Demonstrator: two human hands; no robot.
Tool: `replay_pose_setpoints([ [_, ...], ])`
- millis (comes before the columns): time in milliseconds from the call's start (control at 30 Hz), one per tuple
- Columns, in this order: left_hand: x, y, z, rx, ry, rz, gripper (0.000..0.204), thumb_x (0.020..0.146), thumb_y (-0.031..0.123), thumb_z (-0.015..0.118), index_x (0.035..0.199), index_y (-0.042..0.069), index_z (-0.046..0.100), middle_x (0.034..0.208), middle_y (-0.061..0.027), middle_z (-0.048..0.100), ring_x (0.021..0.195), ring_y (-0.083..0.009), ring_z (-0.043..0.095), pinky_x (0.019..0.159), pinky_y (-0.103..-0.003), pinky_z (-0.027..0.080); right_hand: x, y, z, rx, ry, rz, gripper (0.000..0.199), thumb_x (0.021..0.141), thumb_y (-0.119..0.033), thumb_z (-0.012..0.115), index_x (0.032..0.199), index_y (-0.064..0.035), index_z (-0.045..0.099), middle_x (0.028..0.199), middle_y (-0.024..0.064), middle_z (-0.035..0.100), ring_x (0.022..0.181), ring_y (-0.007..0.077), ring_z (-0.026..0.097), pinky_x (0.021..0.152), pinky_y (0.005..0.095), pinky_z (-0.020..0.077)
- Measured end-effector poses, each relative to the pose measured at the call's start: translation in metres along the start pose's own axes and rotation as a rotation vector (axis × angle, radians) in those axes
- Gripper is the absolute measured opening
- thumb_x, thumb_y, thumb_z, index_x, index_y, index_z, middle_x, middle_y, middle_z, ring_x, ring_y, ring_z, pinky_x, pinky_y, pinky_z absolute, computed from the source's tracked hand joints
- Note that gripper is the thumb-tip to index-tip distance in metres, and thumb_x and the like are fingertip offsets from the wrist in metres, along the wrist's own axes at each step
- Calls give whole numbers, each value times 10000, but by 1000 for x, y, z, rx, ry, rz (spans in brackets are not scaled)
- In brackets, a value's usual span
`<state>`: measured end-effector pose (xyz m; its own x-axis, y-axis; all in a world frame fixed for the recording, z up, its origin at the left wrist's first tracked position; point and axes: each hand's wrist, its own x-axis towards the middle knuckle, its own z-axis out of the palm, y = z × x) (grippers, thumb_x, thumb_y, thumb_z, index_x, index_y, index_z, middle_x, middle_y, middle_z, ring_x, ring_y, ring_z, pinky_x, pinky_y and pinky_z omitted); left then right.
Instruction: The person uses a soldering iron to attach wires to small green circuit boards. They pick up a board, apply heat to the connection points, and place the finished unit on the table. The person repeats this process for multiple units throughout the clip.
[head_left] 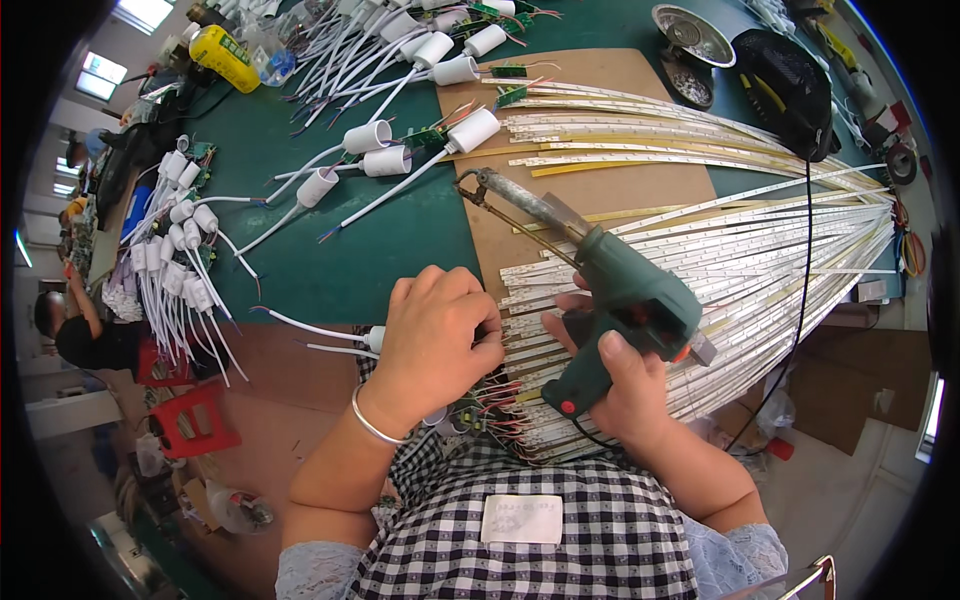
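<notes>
My right hand [630, 390] grips a dark green soldering gun [640, 290] by its handle. The gun's metal barrel points up and left, and a thin feed tube runs beside it to the bent tip. My left hand [440, 335] is closed, its fingers curled over the near ends of the LED strips [680, 270]; what they hold is hidden. Next to the left wrist a white lamp cap [375, 340] with white cable pokes out. Below the hands lie small circuit boards [470, 412] and red wires at the strip ends.
Several white caps with cables [360, 60] lie at the table's far side, more in a bundle [180, 250] at left. Further strips [640, 135] rest on a brown board [590, 72]. A metal dish [693, 35] and black cap [785, 85] stand far right. The gun's black cord [808, 250] crosses the strips.
</notes>
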<state>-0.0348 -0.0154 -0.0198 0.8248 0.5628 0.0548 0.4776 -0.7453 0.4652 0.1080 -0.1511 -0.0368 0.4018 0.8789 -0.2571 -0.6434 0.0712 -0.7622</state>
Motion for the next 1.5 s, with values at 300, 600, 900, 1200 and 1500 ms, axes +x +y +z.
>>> replay_pose_setpoints([
  [300,-1,2,-7,11,-34,3,135,636,81,670,750,105,602,785,-14,522,803,-224,513,764,-354,344,0,3,-1,30,-13,-19,643,828,-256,663,1360,-53,365,1333,104,428,1198,237,459,1040,518,378],
  [600,-7,0,-17,-52,-51,36,147,694,120,704,805,105,608,767,-6,559,784,-211,522,787,-351,325,-1,2,-3,26,5,10,653,826,-263,661,1365,-49,360,1341,110,423,1206,241,452,1038,514,383],
  [900,-7,3,-1,7,19,4,86,707,122,676,713,132,590,702,24,528,751,-191,495,745,-351,302,-1,4,-2,9,-3,-20,635,836,-248,650,1365,-52,359,1340,108,423,1210,242,453,1036,513,386],
  [1200,-5,-3,4,-13,43,24,95,656,93,654,685,136,575,667,30,506,714,-182,488,752,-343,322,-14,-12,5,7,10,-7,644,831,-257,637,1362,-35,348,1336,124,422,1161,255,495,947,529,469],
  [1500,-6,-10,10,-52,91,56,117,661,99,660,643,139,553,639,34,493,690,-176,478,736,-340,325,-86,-66,-37,-901,-238,-26,377,838,-138,622,1148,41,506,941,104,613,780,183,644,714,298,510],
])
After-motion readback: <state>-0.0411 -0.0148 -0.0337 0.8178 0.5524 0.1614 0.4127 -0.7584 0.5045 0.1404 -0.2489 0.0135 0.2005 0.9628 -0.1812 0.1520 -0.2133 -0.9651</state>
